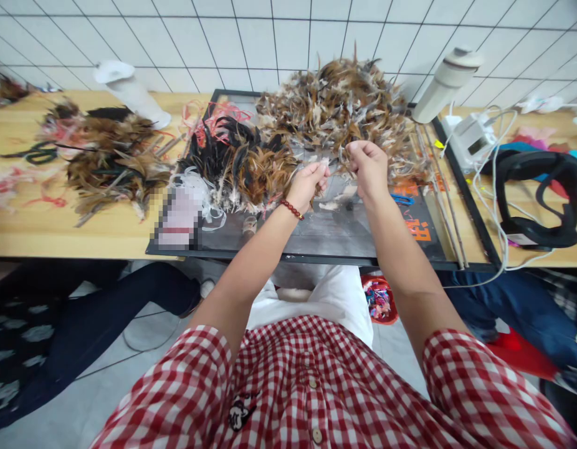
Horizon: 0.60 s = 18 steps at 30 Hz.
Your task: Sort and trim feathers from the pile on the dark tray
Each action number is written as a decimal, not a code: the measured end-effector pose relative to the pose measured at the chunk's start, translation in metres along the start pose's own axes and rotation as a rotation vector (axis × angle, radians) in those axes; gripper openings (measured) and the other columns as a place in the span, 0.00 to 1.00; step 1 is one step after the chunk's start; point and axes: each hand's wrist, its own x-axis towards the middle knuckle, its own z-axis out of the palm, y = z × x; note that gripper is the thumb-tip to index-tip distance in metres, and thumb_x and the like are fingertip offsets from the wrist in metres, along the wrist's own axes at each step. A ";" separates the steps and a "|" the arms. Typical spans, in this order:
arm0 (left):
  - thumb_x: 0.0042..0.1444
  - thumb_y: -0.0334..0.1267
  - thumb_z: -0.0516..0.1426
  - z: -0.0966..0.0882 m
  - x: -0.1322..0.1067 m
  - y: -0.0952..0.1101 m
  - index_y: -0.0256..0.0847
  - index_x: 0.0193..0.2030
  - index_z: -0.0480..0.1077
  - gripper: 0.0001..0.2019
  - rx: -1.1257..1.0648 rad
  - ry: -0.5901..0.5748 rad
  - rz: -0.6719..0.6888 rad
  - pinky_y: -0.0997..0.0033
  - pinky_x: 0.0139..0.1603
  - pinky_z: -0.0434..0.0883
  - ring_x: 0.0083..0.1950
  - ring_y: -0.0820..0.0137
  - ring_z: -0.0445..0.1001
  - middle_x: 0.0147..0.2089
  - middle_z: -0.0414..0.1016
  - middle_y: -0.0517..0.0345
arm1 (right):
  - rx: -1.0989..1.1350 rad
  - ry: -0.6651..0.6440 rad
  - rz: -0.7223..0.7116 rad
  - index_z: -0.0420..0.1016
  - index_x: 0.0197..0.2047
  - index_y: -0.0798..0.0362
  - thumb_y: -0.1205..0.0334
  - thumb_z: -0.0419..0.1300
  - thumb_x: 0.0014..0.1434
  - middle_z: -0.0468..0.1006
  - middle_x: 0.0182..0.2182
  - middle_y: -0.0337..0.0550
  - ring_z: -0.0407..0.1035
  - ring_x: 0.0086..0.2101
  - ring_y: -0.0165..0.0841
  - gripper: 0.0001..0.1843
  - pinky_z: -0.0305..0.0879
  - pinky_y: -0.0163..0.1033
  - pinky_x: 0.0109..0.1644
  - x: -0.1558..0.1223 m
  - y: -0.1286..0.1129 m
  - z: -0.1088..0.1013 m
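Note:
My left hand (311,182), with a beaded bracelet at the wrist, is closed over the dark board (288,240). Its thumb and fingers pinch a small pale feather (324,162). To its right, my right hand (370,165) is closed in a pinch at the front of a large heap of brown and white feathers (335,103). Whatever lies between those fingertips is too small to make out. Left of my left hand lies a smaller pile of black and brown feathers (242,165). Loose pale feathers (338,201) lie on the board between my forearms.
Another feather pile (113,153) and a white container (132,93) are at the left. A pale bottle (447,84), thin sticks (440,193), a white device with cables (470,140) and a black headset (538,196) stand right. People sit on both sides. A red basket (379,299) is below.

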 end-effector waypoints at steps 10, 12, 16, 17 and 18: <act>0.64 0.45 0.66 0.000 0.001 0.001 0.40 0.28 0.68 0.18 0.007 0.030 -0.006 0.81 0.28 0.63 0.22 0.82 0.60 0.20 0.59 0.69 | -0.063 -0.084 -0.085 0.81 0.38 0.49 0.30 0.66 0.59 0.79 0.33 0.42 0.75 0.38 0.36 0.28 0.74 0.44 0.44 -0.010 -0.012 0.004; 0.64 0.47 0.66 0.000 0.002 0.002 0.41 0.30 0.69 0.17 -0.013 0.087 0.013 0.81 0.28 0.64 0.22 0.81 0.61 0.21 0.59 0.69 | -0.225 0.017 -0.127 0.82 0.42 0.49 0.36 0.63 0.65 0.81 0.37 0.44 0.76 0.41 0.38 0.24 0.74 0.47 0.48 0.002 -0.006 -0.017; 0.65 0.47 0.65 -0.001 0.005 0.004 0.42 0.31 0.70 0.16 -0.054 0.189 0.080 0.81 0.29 0.65 0.22 0.82 0.61 0.21 0.58 0.69 | -0.605 0.023 -0.054 0.84 0.39 0.53 0.49 0.62 0.65 0.82 0.35 0.47 0.76 0.40 0.41 0.16 0.74 0.53 0.52 0.014 0.012 -0.043; 0.66 0.46 0.64 -0.002 0.006 0.004 0.42 0.30 0.69 0.16 -0.059 0.206 0.093 0.81 0.29 0.66 0.22 0.82 0.61 0.22 0.58 0.69 | -0.689 -0.004 -0.029 0.84 0.39 0.53 0.51 0.62 0.65 0.83 0.35 0.48 0.77 0.41 0.43 0.15 0.74 0.54 0.53 0.013 0.016 -0.041; 0.67 0.45 0.63 -0.003 0.008 0.003 0.41 0.29 0.68 0.17 -0.063 0.218 0.103 0.81 0.30 0.66 0.22 0.82 0.60 0.21 0.58 0.69 | -0.763 -0.031 -0.006 0.84 0.39 0.53 0.53 0.63 0.65 0.83 0.37 0.50 0.77 0.43 0.45 0.13 0.74 0.55 0.54 0.012 0.019 -0.037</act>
